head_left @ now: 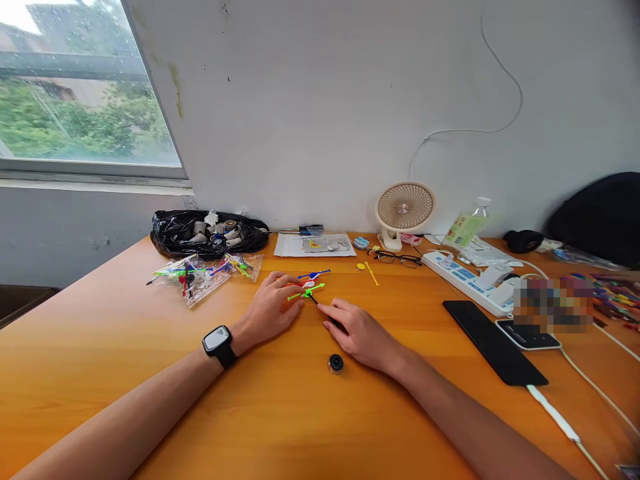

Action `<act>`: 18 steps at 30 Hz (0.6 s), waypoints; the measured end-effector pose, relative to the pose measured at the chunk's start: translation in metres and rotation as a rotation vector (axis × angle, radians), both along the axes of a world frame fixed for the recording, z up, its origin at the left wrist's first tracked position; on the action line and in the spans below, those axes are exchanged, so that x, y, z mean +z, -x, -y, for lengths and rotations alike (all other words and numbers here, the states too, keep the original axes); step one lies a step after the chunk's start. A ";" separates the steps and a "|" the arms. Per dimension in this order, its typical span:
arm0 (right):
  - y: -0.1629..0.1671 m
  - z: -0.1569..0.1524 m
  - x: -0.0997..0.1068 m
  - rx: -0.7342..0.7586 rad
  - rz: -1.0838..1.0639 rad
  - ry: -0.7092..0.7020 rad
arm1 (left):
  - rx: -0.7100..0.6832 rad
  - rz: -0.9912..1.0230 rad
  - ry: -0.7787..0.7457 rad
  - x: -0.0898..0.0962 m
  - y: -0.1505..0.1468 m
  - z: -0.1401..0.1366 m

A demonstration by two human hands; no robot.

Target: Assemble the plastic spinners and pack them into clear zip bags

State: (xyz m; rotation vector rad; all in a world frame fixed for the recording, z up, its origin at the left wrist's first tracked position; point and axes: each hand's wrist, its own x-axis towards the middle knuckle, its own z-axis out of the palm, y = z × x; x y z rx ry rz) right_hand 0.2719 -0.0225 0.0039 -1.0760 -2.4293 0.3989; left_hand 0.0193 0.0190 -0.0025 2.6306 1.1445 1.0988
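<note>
My left hand [274, 305], with a black watch [218, 341] on its wrist, has thumb and fingers closed around the near side of a green arrow-shaped plastic spinner [309, 293]. In my right hand [357, 331] is a thin black stick [313, 299]; its tip meets the middle of the green spinner, and the fingers hide its other end. Just beyond lie a blue arrow spinner [314, 275] and a red and white piece [309, 284], partly covered by my left fingers. Nearer to me stands a small round clear container with a black top [336, 363].
Left are plastic bags of coloured spinners [200, 275] and a black bag [163, 235] of scraps. Behind lie a yellow arrow [372, 273], a yellow disc [361, 267], glasses [399, 259] and a fan [405, 208]. Rightward are a power strip [465, 280] and a black phone-like slab [493, 340].
</note>
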 end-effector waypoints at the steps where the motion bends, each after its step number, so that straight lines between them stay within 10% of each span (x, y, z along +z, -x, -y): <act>1: 0.000 0.000 0.000 0.000 0.000 0.008 | 0.000 -0.007 0.003 0.000 0.000 0.000; 12: -0.016 -0.013 -0.001 -0.088 -0.265 0.088 | -0.019 -0.001 -0.016 0.007 0.000 0.007; 18: -0.051 -0.026 0.021 0.050 -0.387 0.539 | -0.038 0.036 0.017 0.012 -0.001 0.010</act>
